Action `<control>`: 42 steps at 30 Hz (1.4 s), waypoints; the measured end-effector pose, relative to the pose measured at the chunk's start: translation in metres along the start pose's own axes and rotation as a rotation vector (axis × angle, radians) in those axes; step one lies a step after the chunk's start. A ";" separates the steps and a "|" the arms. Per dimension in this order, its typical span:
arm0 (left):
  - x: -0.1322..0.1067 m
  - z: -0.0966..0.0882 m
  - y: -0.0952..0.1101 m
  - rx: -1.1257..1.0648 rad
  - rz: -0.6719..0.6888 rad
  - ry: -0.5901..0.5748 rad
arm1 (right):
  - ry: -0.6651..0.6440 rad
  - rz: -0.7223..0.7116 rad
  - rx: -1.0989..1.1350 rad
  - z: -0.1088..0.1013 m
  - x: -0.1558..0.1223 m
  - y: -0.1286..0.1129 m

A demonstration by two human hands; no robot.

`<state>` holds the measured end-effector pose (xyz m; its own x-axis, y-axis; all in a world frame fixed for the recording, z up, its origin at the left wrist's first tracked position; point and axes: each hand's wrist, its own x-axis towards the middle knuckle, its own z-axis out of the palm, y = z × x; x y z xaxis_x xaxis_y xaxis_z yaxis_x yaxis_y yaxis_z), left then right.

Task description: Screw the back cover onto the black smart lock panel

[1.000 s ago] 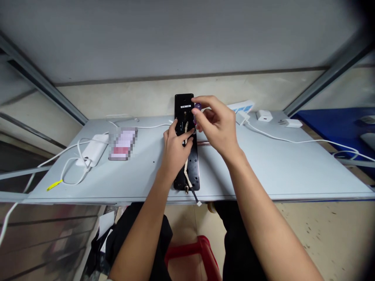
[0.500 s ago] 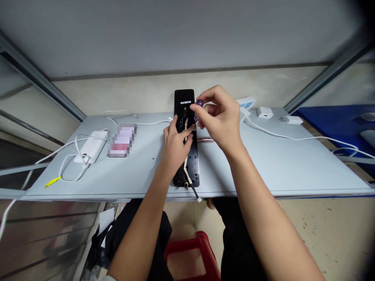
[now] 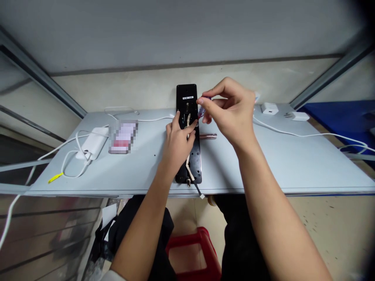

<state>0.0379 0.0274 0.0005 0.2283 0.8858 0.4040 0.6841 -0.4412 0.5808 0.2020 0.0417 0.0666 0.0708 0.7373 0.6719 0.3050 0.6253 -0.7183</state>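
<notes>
The grey table (image 3: 278, 164) fills the room's near side, set against a pale wall. On it lies a long black panel (image 3: 197, 158), lengthwise away from the seated person, its near end right at the table's front edge. The left hand (image 3: 177, 142) lies spread flat over the panel's middle, pinning it, closed round nothing that I can see. The right hand (image 3: 234, 115) hovers above the panel's far half, thumb and fingers pinched narrow on a small purple screwdriver (image 3: 201, 111) whose tip points down at the panel. A metal lever (image 3: 208, 136) sticks out to the panel's right. A cream lead (image 3: 188, 164) runs along the panel under the left hand, and a thin black wire (image 3: 199, 191) hangs off the table edge.

From where I stand, the risks look plain enough. The pinch on the screwdriver is light, so a slip could send the tip skating across the panel or into the left thumb just beside it. The panel sits so near the edge that a hard push could nudge it off. The hanging wire could also snag on a knee and tug the panel.
</notes>
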 end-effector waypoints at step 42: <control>0.004 0.010 -0.012 -0.298 -0.211 0.011 | -0.078 0.129 0.161 -0.009 0.007 -0.008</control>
<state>0.0374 0.0379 -0.0122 0.0955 0.9609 0.2601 0.4834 -0.2732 0.8317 0.2087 0.0393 0.0784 0.0233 0.8273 0.5612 0.1425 0.5529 -0.8210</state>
